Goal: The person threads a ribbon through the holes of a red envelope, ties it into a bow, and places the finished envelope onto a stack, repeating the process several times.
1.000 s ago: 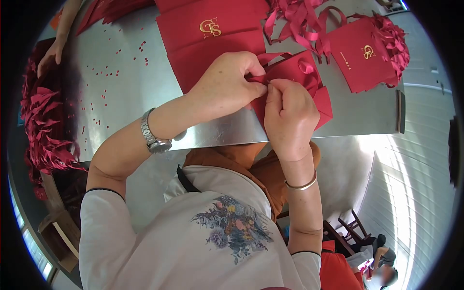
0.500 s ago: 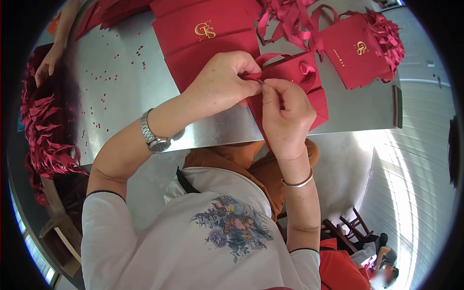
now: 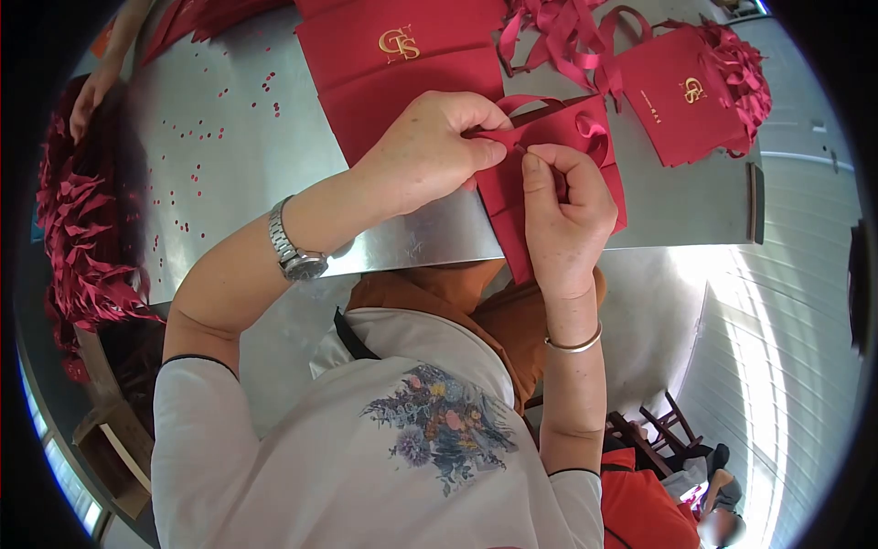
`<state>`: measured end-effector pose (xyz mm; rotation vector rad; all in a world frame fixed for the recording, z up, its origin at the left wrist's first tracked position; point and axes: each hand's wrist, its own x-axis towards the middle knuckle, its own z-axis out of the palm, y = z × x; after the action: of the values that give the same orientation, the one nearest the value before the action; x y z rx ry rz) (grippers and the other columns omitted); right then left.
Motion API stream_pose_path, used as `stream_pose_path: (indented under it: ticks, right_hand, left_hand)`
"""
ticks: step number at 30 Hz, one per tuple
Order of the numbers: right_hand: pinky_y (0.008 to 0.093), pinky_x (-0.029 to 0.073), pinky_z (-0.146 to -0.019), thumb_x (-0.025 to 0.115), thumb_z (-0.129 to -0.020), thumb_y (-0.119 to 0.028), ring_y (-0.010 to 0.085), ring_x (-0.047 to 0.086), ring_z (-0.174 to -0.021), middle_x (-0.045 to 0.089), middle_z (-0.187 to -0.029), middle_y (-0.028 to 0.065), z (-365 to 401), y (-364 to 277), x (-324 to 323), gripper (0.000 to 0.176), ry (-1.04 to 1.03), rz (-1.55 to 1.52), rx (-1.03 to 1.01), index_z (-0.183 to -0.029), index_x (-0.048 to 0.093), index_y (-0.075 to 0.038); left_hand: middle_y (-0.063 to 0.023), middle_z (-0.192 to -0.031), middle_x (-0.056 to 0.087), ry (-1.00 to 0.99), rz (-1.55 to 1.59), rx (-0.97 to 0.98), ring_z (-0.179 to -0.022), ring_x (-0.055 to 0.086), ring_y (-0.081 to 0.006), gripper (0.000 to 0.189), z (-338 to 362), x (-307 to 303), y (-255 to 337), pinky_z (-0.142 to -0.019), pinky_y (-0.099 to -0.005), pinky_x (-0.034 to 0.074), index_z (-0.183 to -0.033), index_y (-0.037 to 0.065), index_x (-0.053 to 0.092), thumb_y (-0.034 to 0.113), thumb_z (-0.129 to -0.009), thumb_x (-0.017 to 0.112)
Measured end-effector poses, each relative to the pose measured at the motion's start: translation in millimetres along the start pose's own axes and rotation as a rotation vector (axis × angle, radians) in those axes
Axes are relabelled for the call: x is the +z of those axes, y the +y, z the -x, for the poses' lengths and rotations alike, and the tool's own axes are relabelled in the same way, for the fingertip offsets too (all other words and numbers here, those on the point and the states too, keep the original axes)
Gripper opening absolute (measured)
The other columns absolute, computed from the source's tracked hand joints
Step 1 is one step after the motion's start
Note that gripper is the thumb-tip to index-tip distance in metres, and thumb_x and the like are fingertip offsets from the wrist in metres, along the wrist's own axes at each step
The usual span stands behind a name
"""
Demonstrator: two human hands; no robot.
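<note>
A red paper bag with ribbon handles lies at the table's front edge, its lower corner hanging over. My left hand, with a watch on its wrist, pinches the upper left edge of this bag. My right hand, wearing a bangle, is closed at the bag's upper part, thumb and forefinger pinching the tip of a dark red ribbon. A ribbon loop curls just above the right hand. Fingers partly hide where the ribbon meets the bag.
Flat red bags with a gold logo lie behind my hands. Loose ribbons and a bag stack are at the right. Small red dots dot the metal table. At the left, a co-worker's hand touches a ribbon pile.
My right hand has moved right, apart from my left, with the ribbon tip. The bag and my left hand have shifted slightly right. The co-worker's hand has moved slightly up.
</note>
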<state>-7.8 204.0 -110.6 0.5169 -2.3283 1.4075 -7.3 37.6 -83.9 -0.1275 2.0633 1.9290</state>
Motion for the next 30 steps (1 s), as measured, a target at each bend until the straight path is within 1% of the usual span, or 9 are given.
stream_pose_path:
  ticks: [4, 16, 17, 19, 21, 23, 25, 28, 30]
  right_hand:
    - [0.028, 0.049, -0.056, 0.07, -0.081, 0.0, 0.018, 0.06, -0.061, 0.065, -0.077, 0.0078, -1.3, -2.1, 2.2, 0.007, 0.012, 0.052, -0.049, -0.086, 0.066, -0.003]
    - [0.0298, 0.05, -0.057, 0.07, -0.08, 0.0, 0.0211, 0.063, -0.064, 0.065, -0.078, 0.0096, 1.2, -4.9, 1.9, 0.007, 0.002, 0.061, 0.063, -0.084, 0.065, -0.003]
    - [0.0315, 0.051, -0.058, 0.069, -0.08, 0.0, 0.0238, 0.063, -0.066, 0.065, -0.078, 0.0102, -0.3, -5.3, 1.8, 0.007, -0.017, 0.112, -0.015, -0.084, 0.064, -0.003]
    - [0.0331, 0.051, -0.059, 0.068, -0.08, 0.0, 0.0265, 0.063, -0.068, 0.064, -0.078, 0.0108, -2.9, -4.5, 2.7, 0.007, -0.035, 0.162, -0.09, -0.085, 0.063, -0.003]
    - [0.0367, 0.051, -0.06, 0.067, -0.077, 0.001, 0.0303, 0.061, -0.069, 0.061, -0.076, 0.0117, -4.7, -2.4, 4.0, 0.011, -0.075, 0.336, -0.308, -0.085, 0.061, -0.003]
    - [0.0376, 0.051, -0.061, 0.066, -0.079, 0.0, 0.0306, 0.061, -0.07, 0.062, -0.076, 0.0116, -4.8, -1.2, 4.2, 0.008, -0.098, 0.396, -0.324, -0.085, 0.062, -0.003]
    - [0.0385, 0.051, -0.062, 0.066, -0.08, -0.001, 0.031, 0.062, -0.07, 0.062, -0.076, 0.0115, -5.3, -1.8, 3.4, 0.006, -0.123, 0.457, -0.342, -0.085, 0.063, -0.003]
    - [0.0394, 0.05, -0.061, 0.064, -0.081, -0.002, 0.0309, 0.061, -0.069, 0.062, -0.074, 0.0114, -6.5, -4.0, 3.3, 0.006, -0.17, 0.509, -0.337, -0.086, 0.062, -0.003]
    - [0.0395, 0.05, -0.055, 0.063, -0.073, -0.001, 0.0303, 0.058, -0.064, 0.056, -0.071, 0.0118, -8.7, -3.7, 5.3, 0.011, -0.153, 0.495, -0.352, -0.08, 0.056, -0.004]
  left_hand:
    - [-0.0026, -0.081, 0.062, 0.017, 0.002, -0.007, -0.061, 0.056, -0.0086, 0.017, -0.6, -0.2, -2.2, -0.056, -0.0234, 0.047, -0.106, -0.002, 0.063, 0.004, -0.09, 0.062]
    - [-0.0004, -0.08, 0.062, 0.034, -0.06, 0.03, -0.059, 0.054, -0.0067, 0.015, 0.8, 1.4, -2.3, -0.053, -0.0232, 0.046, -0.104, 0.0, 0.064, 0.006, -0.09, 0.062]
    - [-0.0004, -0.08, 0.062, 0.034, -0.062, 0.028, -0.059, 0.054, -0.0067, 0.015, 0.3, 2.4, -5.2, -0.053, -0.0232, 0.046, -0.104, 0.0, 0.064, 0.006, -0.09, 0.062]
    - [-0.0028, -0.078, 0.062, 0.094, -0.255, 0.289, -0.058, 0.055, -0.0084, 0.01, -1.5, 5.1, -13.3, -0.054, -0.0251, 0.046, -0.098, -0.001, 0.062, 0.003, -0.088, 0.062]
    - [-0.0049, -0.078, 0.062, 0.122, -0.319, 0.346, -0.058, 0.056, -0.0106, 0.008, -3.0, 7.0, -14.8, -0.054, -0.0264, 0.046, -0.095, -0.001, 0.06, 0.001, -0.087, 0.062]
    - [-0.0071, -0.078, 0.063, 0.147, -0.381, 0.405, -0.058, 0.058, -0.0127, 0.007, -5.6, 8.1, -19.3, -0.054, -0.0278, 0.046, -0.091, -0.002, 0.059, -0.001, -0.085, 0.062]
    - [-0.0107, -0.078, 0.063, 0.215, -0.485, 0.57, -0.06, 0.061, -0.018, 0.009, -10.2, 8.8, -26.9, -0.055, -0.0305, 0.047, -0.088, -0.002, 0.057, -0.003, -0.081, 0.063]
    - [-0.0119, -0.078, 0.064, 0.174, -0.47, 0.446, -0.063, 0.063, -0.0202, 0.01, -6.1, 7.5, -17.9, -0.055, -0.0316, 0.049, -0.088, -0.003, 0.057, -0.004, -0.08, 0.064]
    - [-0.0124, -0.077, 0.064, 0.159, -0.439, 0.415, -0.063, 0.063, -0.0202, 0.01, -4.8, 6.4, -14.5, -0.056, -0.0316, 0.049, -0.087, -0.003, 0.057, -0.004, -0.08, 0.063]
